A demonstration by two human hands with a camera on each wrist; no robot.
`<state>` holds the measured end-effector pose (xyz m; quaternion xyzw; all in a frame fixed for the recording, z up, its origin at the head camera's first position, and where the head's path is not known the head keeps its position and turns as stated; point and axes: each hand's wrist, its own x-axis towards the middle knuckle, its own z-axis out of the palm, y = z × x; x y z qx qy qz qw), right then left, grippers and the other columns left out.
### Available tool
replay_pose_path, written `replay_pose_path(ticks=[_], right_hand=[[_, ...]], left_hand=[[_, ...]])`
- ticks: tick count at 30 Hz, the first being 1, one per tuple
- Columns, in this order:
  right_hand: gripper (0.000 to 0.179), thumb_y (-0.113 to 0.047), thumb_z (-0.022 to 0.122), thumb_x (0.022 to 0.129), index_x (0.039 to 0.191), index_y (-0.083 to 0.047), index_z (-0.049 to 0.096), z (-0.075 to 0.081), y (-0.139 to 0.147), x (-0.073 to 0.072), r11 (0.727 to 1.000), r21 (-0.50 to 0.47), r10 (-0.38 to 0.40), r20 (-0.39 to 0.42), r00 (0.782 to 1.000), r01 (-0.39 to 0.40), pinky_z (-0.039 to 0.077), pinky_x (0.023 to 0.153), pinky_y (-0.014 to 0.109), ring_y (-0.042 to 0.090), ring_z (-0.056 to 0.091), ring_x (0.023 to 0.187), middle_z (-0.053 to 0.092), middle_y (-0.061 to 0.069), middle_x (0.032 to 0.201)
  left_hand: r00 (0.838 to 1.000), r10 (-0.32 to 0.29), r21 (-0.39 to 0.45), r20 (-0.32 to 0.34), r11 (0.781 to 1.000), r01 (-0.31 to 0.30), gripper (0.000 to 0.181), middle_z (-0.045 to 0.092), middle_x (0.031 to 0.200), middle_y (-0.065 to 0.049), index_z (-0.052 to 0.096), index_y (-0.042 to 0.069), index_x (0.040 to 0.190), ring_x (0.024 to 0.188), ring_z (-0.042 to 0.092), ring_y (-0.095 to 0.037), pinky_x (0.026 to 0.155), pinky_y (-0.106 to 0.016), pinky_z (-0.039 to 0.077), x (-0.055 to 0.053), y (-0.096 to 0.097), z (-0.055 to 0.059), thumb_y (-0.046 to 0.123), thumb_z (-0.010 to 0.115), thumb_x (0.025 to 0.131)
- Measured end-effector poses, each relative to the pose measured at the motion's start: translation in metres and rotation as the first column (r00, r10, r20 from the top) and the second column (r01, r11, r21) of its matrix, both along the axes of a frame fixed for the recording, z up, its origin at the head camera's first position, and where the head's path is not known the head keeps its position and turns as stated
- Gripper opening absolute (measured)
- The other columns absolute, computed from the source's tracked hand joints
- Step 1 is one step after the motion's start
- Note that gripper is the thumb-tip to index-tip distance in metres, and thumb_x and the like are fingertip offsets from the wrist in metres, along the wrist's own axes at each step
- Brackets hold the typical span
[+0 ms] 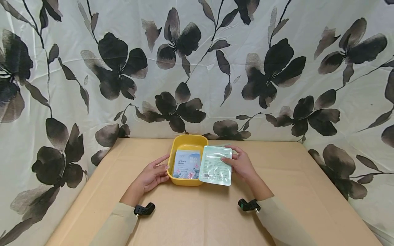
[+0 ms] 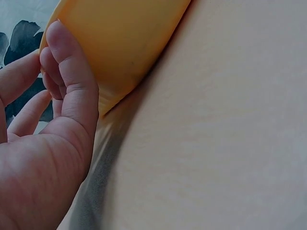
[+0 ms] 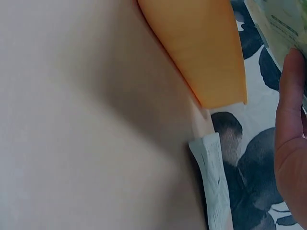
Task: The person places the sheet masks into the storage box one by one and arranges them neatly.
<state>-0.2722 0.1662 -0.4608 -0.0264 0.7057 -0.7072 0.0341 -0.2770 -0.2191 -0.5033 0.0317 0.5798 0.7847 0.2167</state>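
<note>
A yellow plastic basin [image 1: 186, 182] stands on the table near its far edge. Inside it lies a pale blue packet [image 1: 186, 164] with pink flowers and dark print. My left hand [image 1: 152, 176] rests its fingers against the basin's left wall, palm partly upward. Pinched at its right edge by my right hand [image 1: 241, 163], a mint-green foil sachet [image 1: 216, 165] with small print and a barcode hangs over the basin's right side, covering part of the rim. The right wrist view shows only the sachet's corner beside a fingertip.
In the right wrist view a pale, flat-sided packet or stack [image 3: 215, 179] lies on the table to the right of the basin; the head view mostly hides it. A brown table [image 1: 191, 218] spreads below. Behind hangs a white cloth [image 1: 221, 112] with dark flowers.
</note>
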Motion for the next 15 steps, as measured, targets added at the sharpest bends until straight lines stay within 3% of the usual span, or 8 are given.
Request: replay_pose_path(ticks=[10,15], right_hand=[[0.065,-0.005,0.077,0.090,0.148,-0.010,0.047,-0.004,-0.020,-0.007,1.000,0.020,0.017,-0.018,1.000,-0.017,0.064,0.070,0.037,0.026,0.078,0.087,0.068,0.024,0.128],[0.063,-0.006,0.077,0.090,0.146,-0.013,0.050,-0.007,-0.028,-0.012,1.000,0.023,0.005,-0.009,1.000,-0.005,0.064,0.074,0.037,0.027,0.078,0.091,0.070,0.019,0.128]], left_hand=[[1.000,-0.010,0.011,-0.019,1.000,0.010,0.066,0.065,0.129,-0.011,0.035,0.025,0.160,0.081,0.068,-0.012,0.078,-0.026,0.061,0.002,0.000,-0.002,0.012,0.063,0.102],[0.999,-0.019,0.017,-0.032,1.000,0.020,0.067,0.065,0.127,-0.010,0.033,0.024,0.161,0.082,0.067,-0.012,0.078,-0.025,0.061,0.003,0.000,-0.003,0.011,0.063,0.102]])
